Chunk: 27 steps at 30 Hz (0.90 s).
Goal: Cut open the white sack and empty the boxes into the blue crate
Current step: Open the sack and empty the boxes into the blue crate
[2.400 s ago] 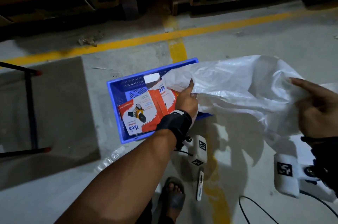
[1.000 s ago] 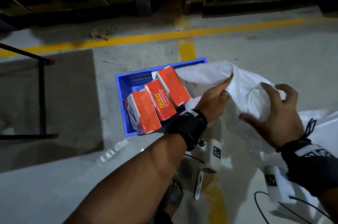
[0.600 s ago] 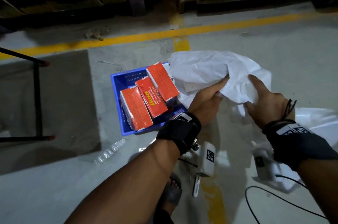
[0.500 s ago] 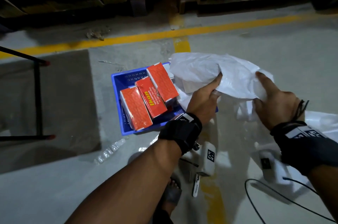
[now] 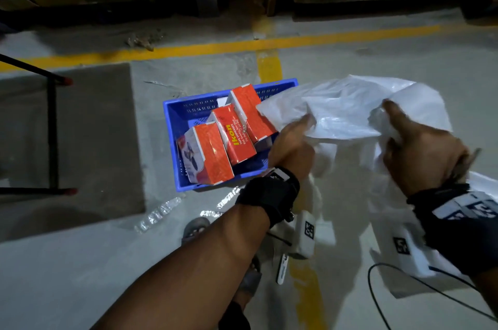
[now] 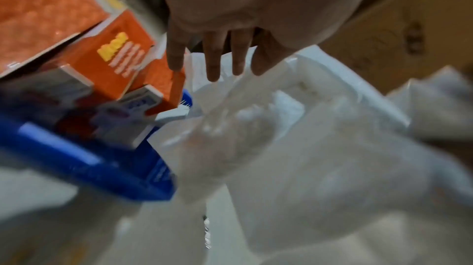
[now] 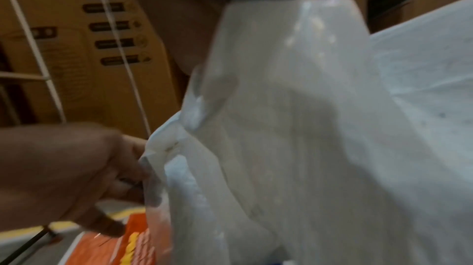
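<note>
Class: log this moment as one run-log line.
left hand: grips white sack | right hand: grips sack | orange boxes: in blue crate | sack: beside crate

Dim grey concrete floor, yellow lines

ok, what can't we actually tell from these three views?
- Inside of the white sack: head view, its own folds hide any boxes left inside.
- Right hand fingers: right wrist view, sack covers them.
- Crate floor: head view, three orange boxes cover it.
- Small print on the boxes: left wrist view, motion blur.
- Left hand grip: head view, fingertips buried in the sack.
</note>
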Each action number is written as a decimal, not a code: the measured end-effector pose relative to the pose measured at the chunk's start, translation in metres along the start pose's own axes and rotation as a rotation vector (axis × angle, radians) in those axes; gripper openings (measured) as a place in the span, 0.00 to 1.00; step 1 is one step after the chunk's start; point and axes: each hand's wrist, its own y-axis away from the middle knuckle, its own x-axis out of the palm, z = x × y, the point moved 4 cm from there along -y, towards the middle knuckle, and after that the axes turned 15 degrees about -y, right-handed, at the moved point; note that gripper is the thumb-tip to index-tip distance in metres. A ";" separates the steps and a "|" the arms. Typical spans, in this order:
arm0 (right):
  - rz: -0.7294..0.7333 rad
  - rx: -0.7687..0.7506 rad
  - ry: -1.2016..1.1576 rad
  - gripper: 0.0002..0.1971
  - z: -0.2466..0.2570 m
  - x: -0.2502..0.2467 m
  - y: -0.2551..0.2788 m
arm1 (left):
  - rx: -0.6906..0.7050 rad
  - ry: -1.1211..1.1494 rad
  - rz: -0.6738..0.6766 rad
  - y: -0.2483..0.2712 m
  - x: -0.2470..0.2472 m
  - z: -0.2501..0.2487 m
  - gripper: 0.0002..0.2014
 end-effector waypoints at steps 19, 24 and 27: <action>0.362 -0.584 0.008 0.27 0.031 0.099 0.091 | -0.284 -0.292 0.240 -0.019 -0.029 0.060 0.17; 0.174 -0.409 0.008 0.30 0.014 0.088 0.064 | -0.062 -0.057 0.383 -0.003 -0.026 0.078 0.19; 0.166 -0.315 -0.027 0.30 0.017 0.088 0.053 | 0.216 -0.261 0.408 0.029 -0.009 0.076 0.41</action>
